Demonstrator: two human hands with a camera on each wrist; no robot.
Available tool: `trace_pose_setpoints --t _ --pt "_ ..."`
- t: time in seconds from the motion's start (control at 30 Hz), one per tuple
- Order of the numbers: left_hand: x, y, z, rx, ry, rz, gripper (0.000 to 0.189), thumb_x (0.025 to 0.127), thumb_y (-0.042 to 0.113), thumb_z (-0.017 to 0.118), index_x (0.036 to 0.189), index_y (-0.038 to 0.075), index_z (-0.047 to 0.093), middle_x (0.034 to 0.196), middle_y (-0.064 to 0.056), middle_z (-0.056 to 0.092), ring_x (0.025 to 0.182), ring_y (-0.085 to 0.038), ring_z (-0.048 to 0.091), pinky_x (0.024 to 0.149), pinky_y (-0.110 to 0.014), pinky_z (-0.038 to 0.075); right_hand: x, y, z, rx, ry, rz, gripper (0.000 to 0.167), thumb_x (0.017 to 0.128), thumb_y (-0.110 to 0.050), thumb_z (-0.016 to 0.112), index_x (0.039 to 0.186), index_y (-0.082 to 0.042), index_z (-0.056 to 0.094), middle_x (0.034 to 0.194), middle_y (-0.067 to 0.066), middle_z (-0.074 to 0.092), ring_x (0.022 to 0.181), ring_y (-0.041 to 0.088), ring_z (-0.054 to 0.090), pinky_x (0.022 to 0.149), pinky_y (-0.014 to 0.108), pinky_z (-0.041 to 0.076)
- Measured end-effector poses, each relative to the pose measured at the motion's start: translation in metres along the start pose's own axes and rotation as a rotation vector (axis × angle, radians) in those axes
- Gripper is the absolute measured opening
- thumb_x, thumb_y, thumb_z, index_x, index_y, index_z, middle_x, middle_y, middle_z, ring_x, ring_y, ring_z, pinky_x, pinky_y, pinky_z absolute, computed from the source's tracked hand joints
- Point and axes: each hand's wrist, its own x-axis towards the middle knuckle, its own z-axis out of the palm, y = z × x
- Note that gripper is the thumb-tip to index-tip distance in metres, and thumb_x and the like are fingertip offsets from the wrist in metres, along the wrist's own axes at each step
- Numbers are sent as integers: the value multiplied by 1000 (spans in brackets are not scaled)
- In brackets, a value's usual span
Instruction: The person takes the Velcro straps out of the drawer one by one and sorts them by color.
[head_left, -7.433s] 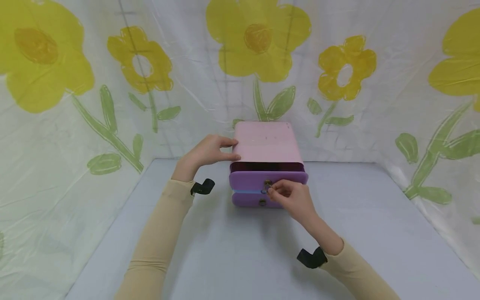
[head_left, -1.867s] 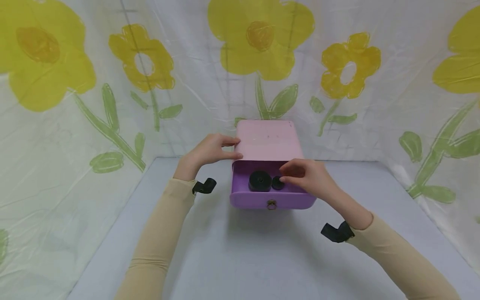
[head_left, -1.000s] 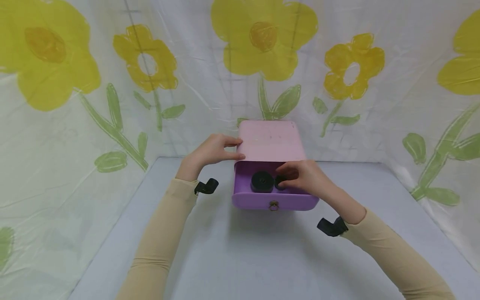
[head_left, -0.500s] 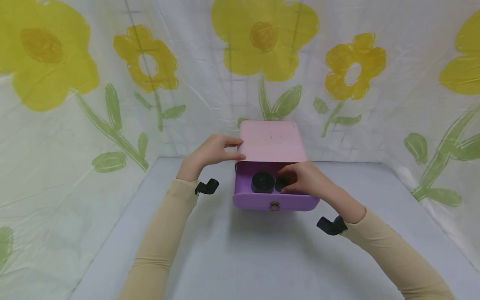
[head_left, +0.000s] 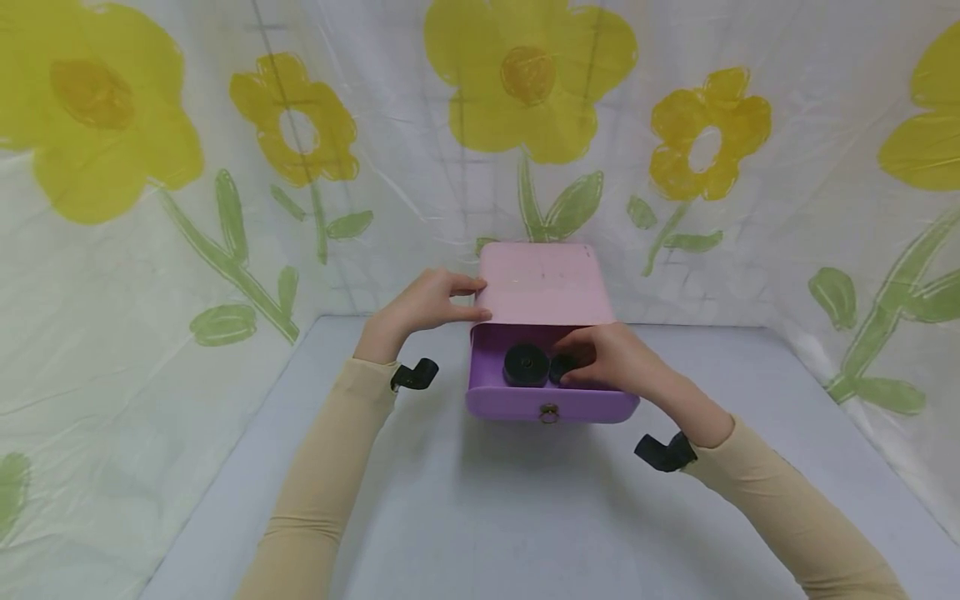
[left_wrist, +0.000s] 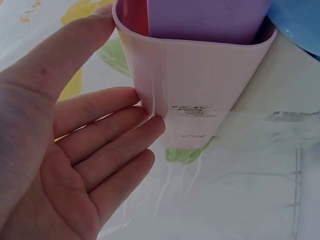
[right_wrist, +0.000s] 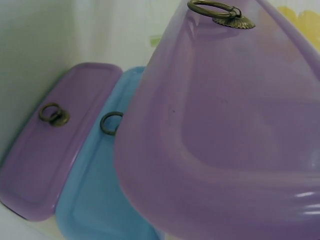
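A small pink cabinet (head_left: 543, 283) stands at the back of the table with its top purple drawer (head_left: 506, 404) pulled out. In the drawer lies a thick black disc (head_left: 523, 367) with a small central hole. To its right is a smaller black round piece (head_left: 558, 367), partly covered by my right hand (head_left: 618, 354), whose thumb and fingers pinch it from front and back. My left hand (head_left: 416, 307) rests against the cabinet's left side; the left wrist view has its fingers fairly straight, fingertips (left_wrist: 159, 123) at the pink wall. The right wrist view hides my right hand behind the drawer.
Below the pulled-out drawer, a blue drawer (right_wrist: 110, 190) and a lower purple drawer (right_wrist: 60, 150) are closed, each with a brass ring pull. The grey-white table (head_left: 480, 517) spreads in front. A flower-printed curtain (head_left: 390, 167) hangs close behind the cabinet.
The top drawer, slightly ajar at first, has been pulled well out. My right hand has left its ring and closed around the smaller black piece inside. My left hand stays at the cabinet.
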Motion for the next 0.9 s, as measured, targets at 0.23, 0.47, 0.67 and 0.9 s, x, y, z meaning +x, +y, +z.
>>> trace_pose_setpoints --t 0.23,0.47,0.67,0.9 --pt "0 0 0 -9 2 -13 68 79 52 71 133 14 57 132 -3 59 122 -18 56 104 -35 44 -4 -3 -6 13 12 12 41 72 -22 83 109 -8 71 101 6 73 87 14 71 77 32 58" --pt "0 -1 0 -19 1 -29 68 79 52 72 133 14 57 132 -2 59 123 -18 55 104 -35 44 -10 -5 -14 26 42 33 42 73 -24 83 110 -8 71 101 6 73 85 14 71 74 30 58" --pt "1 -3 0 -12 2 -24 67 79 52 71 133 15 57 132 -2 59 122 -18 55 104 -35 44 -17 -5 -23 40 73 76 42 73 -28 83 110 -12 71 101 2 73 86 12 70 74 27 58" --pt "1 -3 0 -15 -2 -27 68 79 53 71 133 14 57 133 -2 59 123 -19 55 104 -35 44 -26 -4 -34 92 93 116 46 74 -36 81 112 -12 71 103 2 72 88 13 70 75 25 57"
